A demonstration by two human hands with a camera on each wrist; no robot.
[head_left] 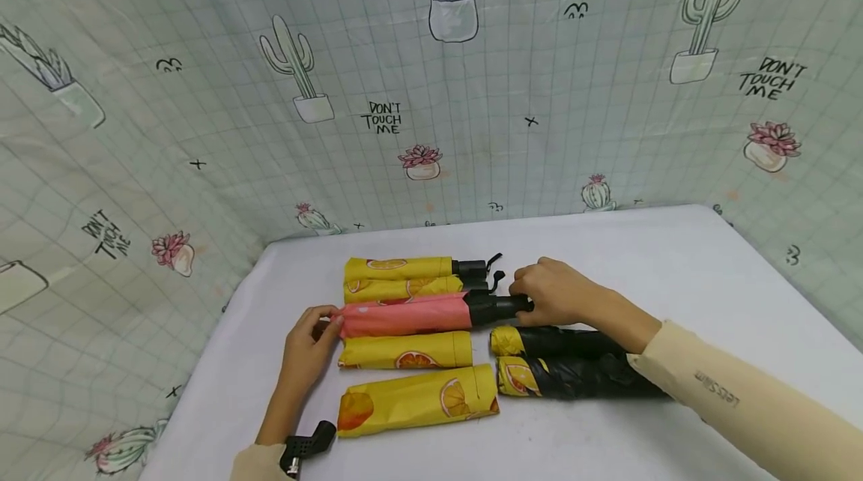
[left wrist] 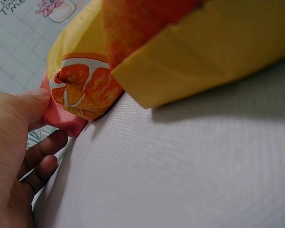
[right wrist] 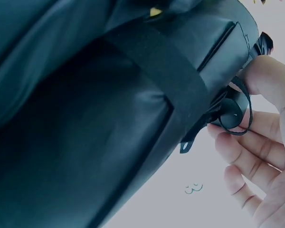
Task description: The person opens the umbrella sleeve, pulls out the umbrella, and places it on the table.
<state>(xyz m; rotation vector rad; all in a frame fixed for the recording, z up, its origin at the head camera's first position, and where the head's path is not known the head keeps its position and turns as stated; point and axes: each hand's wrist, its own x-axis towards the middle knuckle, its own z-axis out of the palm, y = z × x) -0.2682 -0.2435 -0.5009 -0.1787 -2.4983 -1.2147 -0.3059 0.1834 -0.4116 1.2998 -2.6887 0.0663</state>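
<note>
Below frame centre, the left grip (head_left: 310,342) and right grip (head_left: 558,292) grasp opposite ends of the pink-sleeved umbrella (head_left: 414,316); uneven release could roll it.

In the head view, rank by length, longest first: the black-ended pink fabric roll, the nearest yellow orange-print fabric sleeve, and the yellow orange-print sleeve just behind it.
1. Black-ended pink roll
2. Nearest yellow sleeve
3. Yellow sleeve behind it
Nearness may exaggerate the second.
</note>
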